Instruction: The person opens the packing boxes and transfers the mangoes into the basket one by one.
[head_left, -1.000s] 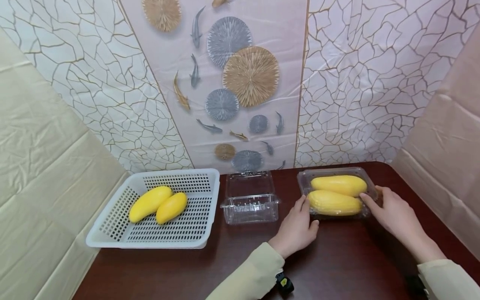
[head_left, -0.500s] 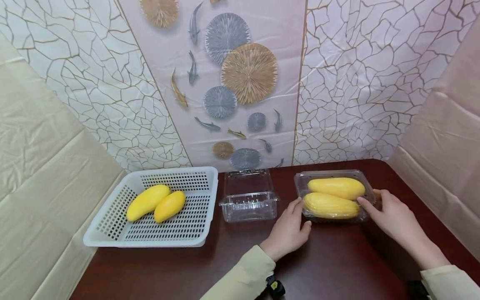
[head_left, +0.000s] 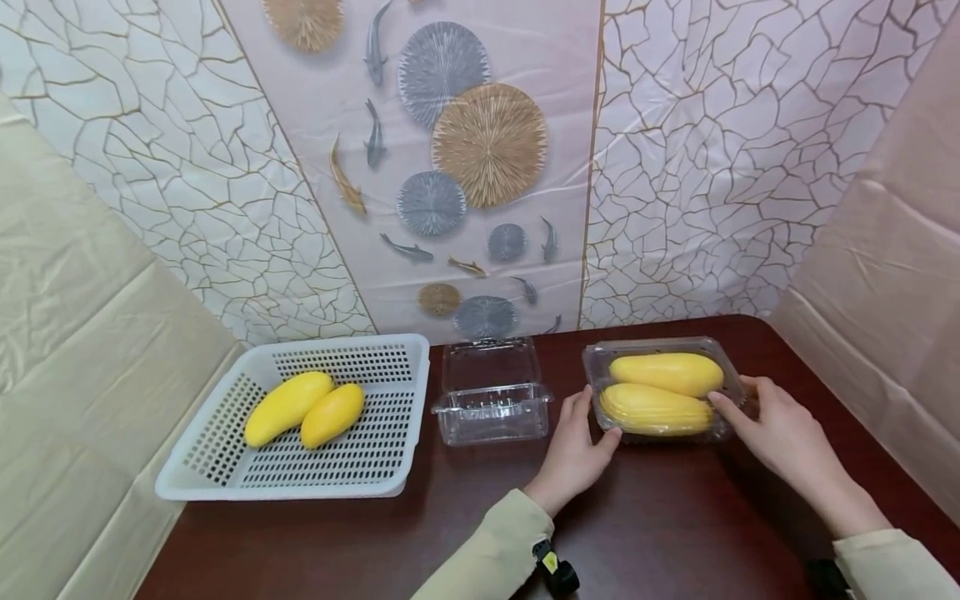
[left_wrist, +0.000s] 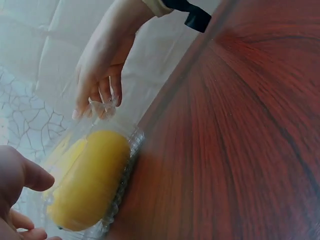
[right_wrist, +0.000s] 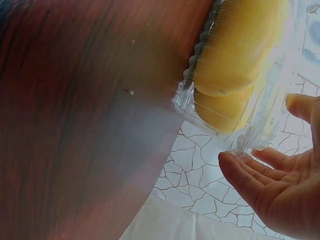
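A clear plastic clamshell box [head_left: 591, 360] stands at the right of the table, with two yellow mangoes [head_left: 656, 409] under its lid. At its left end is my left hand [head_left: 573, 454], fingertips by the box's side and thumb near the front corner. My right hand [head_left: 783, 437] is at the other end, its thumb at the lid's edge. In the right wrist view, the right fingers [right_wrist: 245, 177] reach nearly straight to the box's end tab, the thumb held apart from them. The left thumb [left_wrist: 37, 176] extends towards the lid in the left wrist view.
A white perforated basket [head_left: 408, 417] with two more yellow mangoes [head_left: 288, 408] stands at the left. Between basket and box is a second clear clamshell [head_left: 491, 421] with its lid raised. Patterned cloth walls [head_left: 675, 208] surround the dark red table [head_left: 450, 533] at back and sides.
The head view has shifted slightly, so everything sits a little further left in it. Both hands stay at the box's two ends; the left thumb has moved slightly.
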